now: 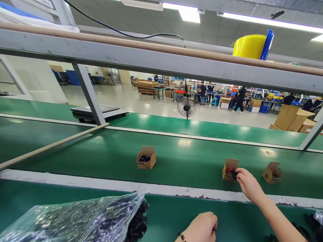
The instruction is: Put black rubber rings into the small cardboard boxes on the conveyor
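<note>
My right hand [249,184] reaches over the belt with its fingers pinched on a small black part [235,174], at the opening of a small brown cardboard box [227,176]. Red wire and dark contents show inside that box. Lower down, my left hand [202,226] is closed above the green near surface [166,215]; a bit of something dark shows by its fingers, too hidden to name. To its left lies a clear plastic bag [83,218], with many black parts [138,218] at its open end.
Two more open boxes stand on the green conveyor belt [181,161]: a left box [146,162] with dark contents and a right box [272,175]. A wooden rod [55,145] crosses the belt. A flat scale [101,112] stands beyond. Black parts [302,232] lie at lower right.
</note>
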The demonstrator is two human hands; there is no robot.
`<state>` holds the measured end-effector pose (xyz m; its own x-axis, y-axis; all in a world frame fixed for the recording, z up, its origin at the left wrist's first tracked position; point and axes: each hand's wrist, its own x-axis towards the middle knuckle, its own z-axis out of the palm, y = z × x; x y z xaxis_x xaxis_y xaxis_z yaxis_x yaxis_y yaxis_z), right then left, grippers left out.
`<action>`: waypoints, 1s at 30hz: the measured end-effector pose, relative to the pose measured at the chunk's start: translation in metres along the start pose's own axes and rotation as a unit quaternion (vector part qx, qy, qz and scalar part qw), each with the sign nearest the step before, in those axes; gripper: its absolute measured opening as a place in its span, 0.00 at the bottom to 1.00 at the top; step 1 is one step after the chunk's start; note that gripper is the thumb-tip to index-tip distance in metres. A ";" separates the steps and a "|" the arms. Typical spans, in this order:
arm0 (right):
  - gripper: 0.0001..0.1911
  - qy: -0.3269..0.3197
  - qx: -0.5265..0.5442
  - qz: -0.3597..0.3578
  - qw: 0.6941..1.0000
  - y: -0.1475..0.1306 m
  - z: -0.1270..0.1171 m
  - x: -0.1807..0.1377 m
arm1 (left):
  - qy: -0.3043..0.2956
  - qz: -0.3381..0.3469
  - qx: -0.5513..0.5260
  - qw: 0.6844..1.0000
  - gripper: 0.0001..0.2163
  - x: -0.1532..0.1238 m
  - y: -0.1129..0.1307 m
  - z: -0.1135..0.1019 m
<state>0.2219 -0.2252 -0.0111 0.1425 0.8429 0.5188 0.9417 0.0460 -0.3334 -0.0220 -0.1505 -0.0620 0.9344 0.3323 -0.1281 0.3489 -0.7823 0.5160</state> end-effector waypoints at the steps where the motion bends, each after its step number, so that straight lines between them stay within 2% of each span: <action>1: 0.11 -0.014 0.025 0.008 1.000 -0.001 -0.003 0.007 | -0.001 -0.002 -0.014 1.000 0.10 0.001 -0.002 0.000; 4: 0.10 -0.075 0.137 0.046 0.987 -0.012 -0.017 0.004 | -0.006 -0.026 -0.086 0.996 0.10 0.002 -0.008 -0.002; 9: 0.10 -0.235 0.261 0.102 0.931 -0.024 -0.027 -0.034 | 0.000 -0.087 -0.275 0.957 0.06 0.011 -0.020 0.000; 11: 0.12 -0.230 0.298 0.105 0.920 -0.020 -0.028 -0.036 | 0.012 -0.105 -0.326 0.939 0.03 0.015 -0.023 0.005; 13: 0.13 -0.168 0.307 0.093 0.932 -0.015 -0.026 -0.024 | 0.030 -0.110 -0.358 0.927 0.02 0.019 -0.025 0.011; 15: 0.13 -0.091 0.243 0.057 0.964 -0.009 -0.015 -0.004 | 0.057 -0.100 -0.383 0.917 0.03 0.020 -0.027 0.015; 17: 0.11 -0.032 0.129 -0.023 0.991 -0.005 0.006 0.019 | 0.102 -0.084 -0.410 0.902 0.04 0.021 -0.029 0.016; 18: 0.12 -0.017 0.065 -0.072 0.995 -0.003 0.020 0.029 | 0.133 -0.077 -0.426 0.892 0.05 0.021 -0.031 0.014; 20: 0.15 -0.036 -0.064 -0.154 0.985 0.000 0.047 0.045 | 0.209 -0.067 -0.456 0.862 0.09 0.023 -0.035 0.005; 22: 0.16 -0.084 -0.155 -0.186 0.967 0.001 0.071 0.055 | 0.282 -0.067 -0.463 0.838 0.12 0.029 -0.038 -0.010; 23: 0.15 -0.107 -0.179 -0.188 0.960 0.001 0.081 0.057 | 0.315 -0.068 -0.438 0.839 0.11 0.035 -0.039 -0.019; 26: 0.15 -0.142 -0.193 -0.177 0.955 -0.006 0.099 0.063 | 0.393 -0.070 -0.288 0.870 0.07 0.059 -0.042 -0.048; 30: 0.20 -0.169 -0.208 -0.154 0.951 -0.023 0.109 0.073 | 0.416 -0.070 -0.166 0.891 0.07 0.094 -0.046 -0.077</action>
<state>0.1774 -0.1062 -0.0516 -0.1992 0.9511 0.2361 0.9720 0.1612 0.1708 0.0445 -0.0430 -0.0326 0.4589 0.7983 0.3902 0.2884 -0.5491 0.7844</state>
